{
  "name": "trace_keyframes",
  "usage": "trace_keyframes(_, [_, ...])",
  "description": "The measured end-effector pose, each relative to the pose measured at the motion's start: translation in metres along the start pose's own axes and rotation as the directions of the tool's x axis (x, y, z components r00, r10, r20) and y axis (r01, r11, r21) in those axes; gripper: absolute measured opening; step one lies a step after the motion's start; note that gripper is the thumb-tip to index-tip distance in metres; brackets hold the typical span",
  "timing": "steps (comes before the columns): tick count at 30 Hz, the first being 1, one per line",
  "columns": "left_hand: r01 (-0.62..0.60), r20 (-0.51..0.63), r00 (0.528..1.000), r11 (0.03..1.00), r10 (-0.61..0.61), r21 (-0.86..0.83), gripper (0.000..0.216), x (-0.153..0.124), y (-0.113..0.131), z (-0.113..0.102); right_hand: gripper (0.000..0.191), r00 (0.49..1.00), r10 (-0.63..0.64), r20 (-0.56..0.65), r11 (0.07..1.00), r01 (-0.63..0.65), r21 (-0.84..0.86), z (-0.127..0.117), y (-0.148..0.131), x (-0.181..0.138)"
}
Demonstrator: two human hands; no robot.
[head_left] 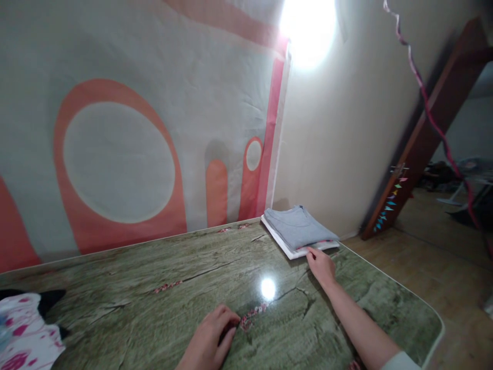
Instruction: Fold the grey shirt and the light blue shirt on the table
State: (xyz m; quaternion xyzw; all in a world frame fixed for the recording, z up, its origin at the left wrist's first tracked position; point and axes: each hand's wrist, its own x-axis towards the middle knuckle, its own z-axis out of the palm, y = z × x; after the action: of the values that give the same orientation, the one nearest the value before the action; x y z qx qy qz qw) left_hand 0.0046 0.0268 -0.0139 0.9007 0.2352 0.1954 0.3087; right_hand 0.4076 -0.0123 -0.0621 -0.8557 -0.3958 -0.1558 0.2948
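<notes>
A grey folded T-shirt lies on top of white folded clothing at the table's far right corner. My right hand reaches to the near edge of this stack, its thumb and index finger pinched together at the cloth. Which layer the fingertips grip is hard to make out. My left hand rests low over the middle of the table, fingers gently curved and thumb apart, with nothing in it.
The table has a green wood-look top with a rounded right corner. White and pink patterned cloth with a black piece lies at the left edge. A wall with orange shapes borders the back. A brown door stands at right, behind a hanging pink cord.
</notes>
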Motion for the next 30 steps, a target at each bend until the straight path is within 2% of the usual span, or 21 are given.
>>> trace_keyframes(3, [0.002,0.0,1.0,1.0,-0.002,-0.005,0.015,0.0008,0.0024,-0.0014,0.036,0.999,-0.026,-0.023,1.0,0.027,0.006,0.0001,-0.0023,-0.0007])
trace_keyframes(7, [0.003,0.008,1.0,1.0,-0.003,-0.005,0.016,0.0021,0.0037,-0.0023,0.035,0.997,-0.06,0.041,0.998,0.059,0.015,0.0014,-0.003,-0.0006])
trace_keyframes(22, [0.028,0.011,1.0,1.0,-0.028,-0.007,0.017,0.0024,0.0038,-0.0019,0.036,0.995,-0.047,0.087,0.999,0.047,0.0,0.0051,-0.0018,-0.0006])
trace_keyframes(30, [0.052,0.007,0.999,0.999,-0.052,0.008,0.02,0.0015,0.0055,-0.0009,0.035,0.992,-0.042,0.116,0.999,0.045,-0.019,-0.002,-0.0038,-0.0006])
